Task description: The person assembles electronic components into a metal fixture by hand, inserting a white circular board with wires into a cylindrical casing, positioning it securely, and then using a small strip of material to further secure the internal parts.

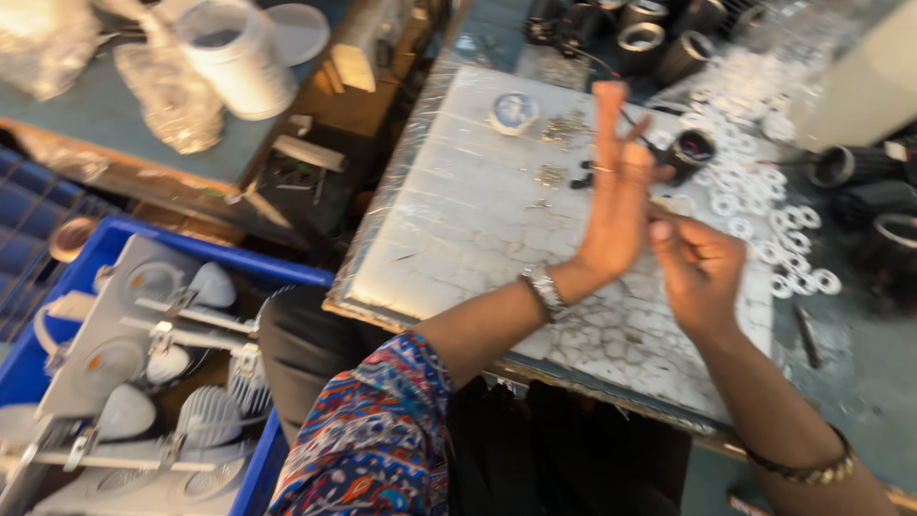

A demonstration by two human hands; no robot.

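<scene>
My left hand [614,191] is raised over a white cracked work board [458,229], fingers stretched upward and apart, a watch on its wrist. My right hand [695,268] is beside it, fingers curled, pinching something thin near the left palm; blur hides what it is. Past the fingers lies a black ring-shaped part [690,151] with a small dark tool next to it. Small metal clips [564,129] and a round white-blue disc [514,112] rest on the board.
Several white plastic rings [764,201] spread to the right of the board. Black cylindrical housings [659,38] line the back. A blue crate [143,373] of grey-white light fittings sits at lower left, a white tub [239,57] on the far bench.
</scene>
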